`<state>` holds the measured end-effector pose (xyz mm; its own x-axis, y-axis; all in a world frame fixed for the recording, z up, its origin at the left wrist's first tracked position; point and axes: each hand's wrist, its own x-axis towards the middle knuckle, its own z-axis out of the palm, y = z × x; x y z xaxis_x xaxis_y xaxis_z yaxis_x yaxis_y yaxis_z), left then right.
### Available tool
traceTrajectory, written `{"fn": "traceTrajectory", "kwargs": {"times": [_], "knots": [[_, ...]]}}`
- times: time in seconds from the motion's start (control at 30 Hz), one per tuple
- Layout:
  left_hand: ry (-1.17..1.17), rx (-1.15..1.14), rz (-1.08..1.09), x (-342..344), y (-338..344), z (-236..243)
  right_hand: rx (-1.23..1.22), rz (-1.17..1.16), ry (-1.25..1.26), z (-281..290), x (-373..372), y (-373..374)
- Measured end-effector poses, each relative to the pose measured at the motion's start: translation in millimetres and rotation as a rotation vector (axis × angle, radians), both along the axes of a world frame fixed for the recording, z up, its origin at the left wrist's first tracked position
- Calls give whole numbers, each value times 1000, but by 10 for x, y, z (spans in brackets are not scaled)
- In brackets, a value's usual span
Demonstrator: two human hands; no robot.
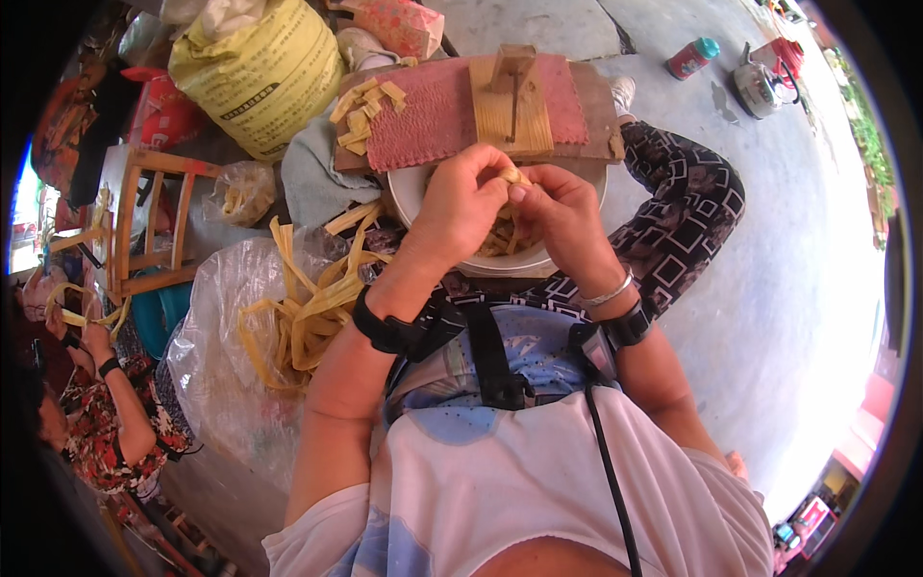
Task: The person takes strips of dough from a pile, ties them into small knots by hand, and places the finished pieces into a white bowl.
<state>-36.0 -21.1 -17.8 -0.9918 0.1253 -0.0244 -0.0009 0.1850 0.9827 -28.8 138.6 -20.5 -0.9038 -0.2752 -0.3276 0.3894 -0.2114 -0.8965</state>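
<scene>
Over a white basin (409,197), my left hand (457,207) and my right hand (567,216) meet. Their fingertips pinch a small folded piece of pale yellow strip (516,177). More pale yellow strips (505,238) lie inside the basin, partly hidden by my hands. Beyond my fingers, a wooden board (602,111) rests across the basin's far side, covered with a pink textured cloth (423,125). On the cloth sits a wooden block tool (527,120) with a raised end and a thin dark bar. Several short folded yellow pieces (363,113) are piled at the board's left end.
Long yellow strips (303,317) lie on a clear plastic sheet (216,337) to my left. Behind are a wooden chair (144,216) and a yellow sack (260,82). A bottle (692,60) and a metal kettle (760,87) stand far right. Another person (115,413) handles strips at far left.
</scene>
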Motion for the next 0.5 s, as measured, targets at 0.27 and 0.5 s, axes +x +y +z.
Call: {"fn": "traceTrajectory", "kwargs": {"times": [0.27, 0.5], "knots": [[-25, -122, -53, 1, 75, -30, 807, -73, 1098, -11, -98, 75], [-109, 57, -184, 15, 15, 61, -183, 63, -83, 112, -7, 110]]}}
